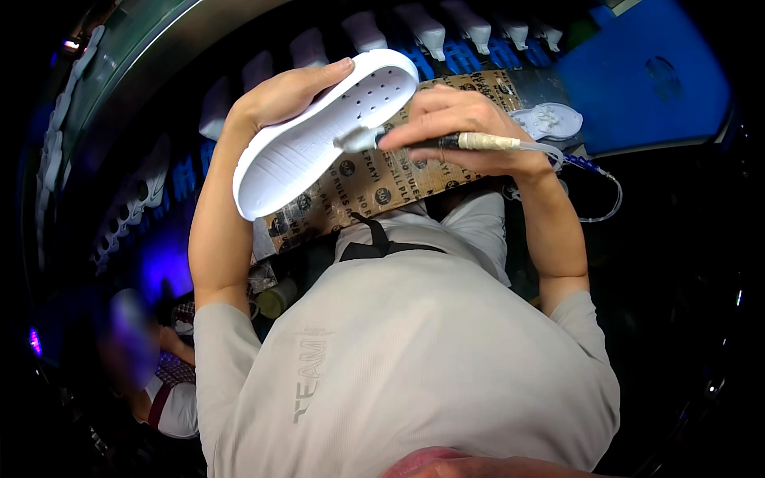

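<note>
My left hand (288, 97) grips a white shoe sole (291, 166) by its far left edge, thumb on the rim. The sole is tilted, its hollow inner face toward me, with small dark holes across the forefoot. In my right hand (470, 119) is a brush (488, 141) with a dark, tape-wrapped handle. Its pale bristles touch the inside of the sole near the middle. A thin clear tube (550, 150) runs from the handle's end.
Printed brown cardboard (382, 179) covers the bench under my hands. A white dish-like piece with white lumps (550, 121) lies to the right, before a blue panel (653, 76). White shoe parts on blue holders (470, 28) line the back. Another person (171, 374) sits lower left.
</note>
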The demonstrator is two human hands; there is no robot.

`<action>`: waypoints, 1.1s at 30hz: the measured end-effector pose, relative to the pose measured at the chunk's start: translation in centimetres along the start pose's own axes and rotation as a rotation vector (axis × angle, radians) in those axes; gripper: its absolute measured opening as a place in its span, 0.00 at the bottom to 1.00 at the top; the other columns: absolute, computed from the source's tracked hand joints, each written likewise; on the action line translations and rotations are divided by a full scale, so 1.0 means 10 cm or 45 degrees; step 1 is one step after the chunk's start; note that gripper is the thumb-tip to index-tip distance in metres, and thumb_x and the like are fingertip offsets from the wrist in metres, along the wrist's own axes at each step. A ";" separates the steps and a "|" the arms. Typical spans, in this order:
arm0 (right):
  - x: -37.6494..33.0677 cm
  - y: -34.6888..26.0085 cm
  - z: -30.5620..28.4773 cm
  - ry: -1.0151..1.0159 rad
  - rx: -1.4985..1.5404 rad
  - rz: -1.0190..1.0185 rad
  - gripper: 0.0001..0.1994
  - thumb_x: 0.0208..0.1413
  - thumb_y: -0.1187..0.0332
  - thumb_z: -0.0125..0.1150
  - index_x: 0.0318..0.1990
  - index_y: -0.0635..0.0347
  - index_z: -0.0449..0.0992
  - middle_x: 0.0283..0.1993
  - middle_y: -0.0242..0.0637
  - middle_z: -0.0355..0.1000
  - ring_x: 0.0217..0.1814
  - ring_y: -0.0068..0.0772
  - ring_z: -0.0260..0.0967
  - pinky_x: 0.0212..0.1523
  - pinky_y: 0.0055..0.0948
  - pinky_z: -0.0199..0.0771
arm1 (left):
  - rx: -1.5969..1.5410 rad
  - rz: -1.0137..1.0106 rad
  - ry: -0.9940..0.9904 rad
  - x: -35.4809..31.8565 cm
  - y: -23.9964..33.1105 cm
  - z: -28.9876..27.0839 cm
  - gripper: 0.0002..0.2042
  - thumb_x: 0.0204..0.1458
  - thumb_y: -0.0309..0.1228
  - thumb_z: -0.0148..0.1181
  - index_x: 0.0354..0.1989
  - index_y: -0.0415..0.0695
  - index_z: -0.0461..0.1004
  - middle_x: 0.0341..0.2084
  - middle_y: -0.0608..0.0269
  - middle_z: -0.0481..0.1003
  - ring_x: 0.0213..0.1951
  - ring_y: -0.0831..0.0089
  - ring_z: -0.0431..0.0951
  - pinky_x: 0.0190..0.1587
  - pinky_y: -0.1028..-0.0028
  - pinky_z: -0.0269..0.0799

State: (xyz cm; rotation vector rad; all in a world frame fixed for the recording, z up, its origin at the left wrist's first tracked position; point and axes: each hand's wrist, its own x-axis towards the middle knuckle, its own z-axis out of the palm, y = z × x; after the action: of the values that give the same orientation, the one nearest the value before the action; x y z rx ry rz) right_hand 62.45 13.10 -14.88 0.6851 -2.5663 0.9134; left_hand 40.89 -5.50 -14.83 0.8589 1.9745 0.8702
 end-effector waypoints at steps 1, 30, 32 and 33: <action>-0.01 0.03 0.01 0.110 -0.054 0.016 0.17 0.50 0.67 0.76 0.50 0.45 0.87 0.35 0.26 0.77 0.38 0.29 0.71 0.45 0.33 0.69 | -0.034 -0.007 0.017 -0.04 0.01 0.01 0.37 0.64 0.64 0.49 0.57 0.38 0.81 0.47 0.37 0.81 0.45 0.56 0.85 0.46 0.68 0.79; 0.06 -0.18 0.48 0.331 0.654 0.492 0.16 0.60 0.69 0.68 0.55 0.61 0.83 0.40 0.36 0.79 0.37 0.26 0.71 0.39 0.26 0.72 | -1.886 0.135 -0.140 -0.02 -0.80 0.30 0.31 0.72 0.48 0.32 0.67 0.33 0.65 0.49 0.33 0.78 0.44 0.48 0.85 0.44 0.54 0.86; -0.01 -0.05 0.53 0.483 0.671 0.624 0.16 0.60 0.69 0.67 0.55 0.59 0.83 0.43 0.37 0.80 0.42 0.28 0.74 0.44 0.26 0.73 | -2.167 0.284 -0.068 -0.03 -1.08 0.43 0.34 0.71 0.50 0.29 0.73 0.34 0.58 0.59 0.30 0.72 0.56 0.45 0.79 0.57 0.49 0.80; -0.06 0.02 0.57 0.550 0.662 0.707 0.16 0.60 0.69 0.67 0.55 0.57 0.83 0.46 0.39 0.82 0.45 0.31 0.77 0.48 0.28 0.75 | -2.311 0.343 -0.101 -0.11 -1.18 0.55 0.34 0.71 0.52 0.27 0.75 0.37 0.55 0.64 0.30 0.66 0.62 0.41 0.74 0.62 0.45 0.74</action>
State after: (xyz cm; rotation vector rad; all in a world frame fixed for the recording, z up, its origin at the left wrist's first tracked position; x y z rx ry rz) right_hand 62.06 9.72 -19.45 -0.1400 -2.1498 1.7193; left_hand 43.08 -11.20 -26.35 -0.0100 0.3642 2.0748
